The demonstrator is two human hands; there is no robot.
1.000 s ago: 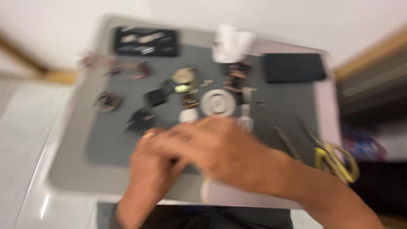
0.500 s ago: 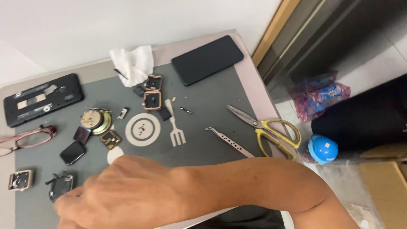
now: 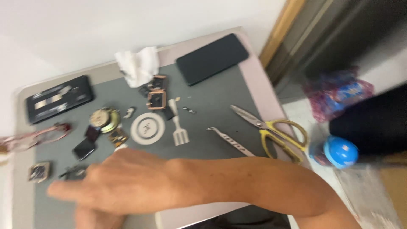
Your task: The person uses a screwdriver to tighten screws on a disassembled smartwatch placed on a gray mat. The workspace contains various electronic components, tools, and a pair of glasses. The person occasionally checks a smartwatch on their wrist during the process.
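Head view: right hand (image 3: pixel 114 182) stretched across the near left of the surface (image 3: pixel 263 97), fingers loosely extended and pointing left, blurred, nothing visibly pinched. Left hand (image 3: pixel 95 218) mostly hidden beneath it at the bottom edge; cannot tell whether spread or closed. Nearest to the fingers, a small dark watch part (image 3: pixel 75 171) just above the knuckles, partly covered by the right hand.

Around, on the grey mat (image 3: pixel 212 110): one square watch case (image 3: pixel 39 171) at far left, one dark watch body (image 3: pixel 84 148), one round brass movement (image 3: pixel 101 118), one small brown square piece (image 3: pixel 118 137), one white ring-shaped disc (image 3: pixel 147 128), one white fork-shaped tool (image 3: pixel 179 131), one copper-coloured watch frame (image 3: pixel 156 100) with a second frame (image 3: pixel 158 82) just above it. Further right, one pair of tweezers (image 3: pixel 231 141) and one pair of yellow-handled scissors (image 3: pixel 275 131), both just beyond the forearm. At the far edge, one crumpled white tissue (image 3: pixel 137 64), one black phone (image 3: pixel 212 58), one black tool tray (image 3: pixel 58 98). At the left edge, one pair of red-framed glasses (image 3: pixel 38 135), blurred.

Off the surface at right: one blue round cap (image 3: pixel 341 152) and one pink plastic bag (image 3: pixel 339 93).
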